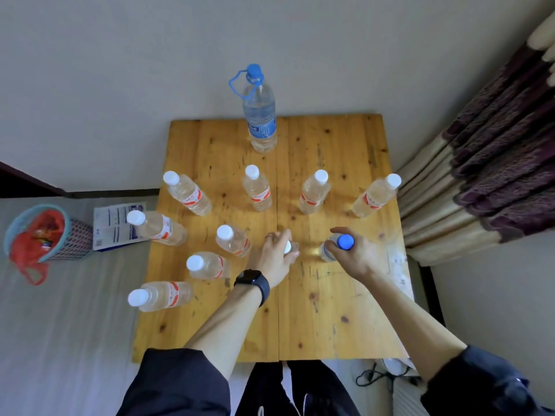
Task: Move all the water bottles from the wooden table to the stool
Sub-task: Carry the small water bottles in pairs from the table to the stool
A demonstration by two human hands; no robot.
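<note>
On the wooden worktop (315,310) near its middle, both your hands are already down on bottles. Your left hand (274,259) has its fingers (280,235) curled round the neck of a small white-capped bottle (289,247), mostly hidden under the hand; only the cap and a bit of clear shoulder show. Your right hand (357,255) wraps the top of a blue-capped bottle (342,243), fingers closed just under the cap. Both bottles stand upright, long axis vertical and pointing roughly at the camera, so the coming move looks like a straight lift, one per hand. Each bottle sits directly below its own hand; the two are just beside each other, apart, not touching.

Stool not in view, so you can't tell which way the carry goes.

Still standing on the worktop: nine more small clear bottles with white caps and red-orange labels, e.g. one at the near left corner (159,295) and one by the right edge (375,196), plus a large blue-capped bottle with a carry loop (259,115) at the far edge. All look filled, clear plastic, caps on. Left-side bottles are nearer your left hand, right-edge ones nearer your right. Judgement: task barely begun.
</note>
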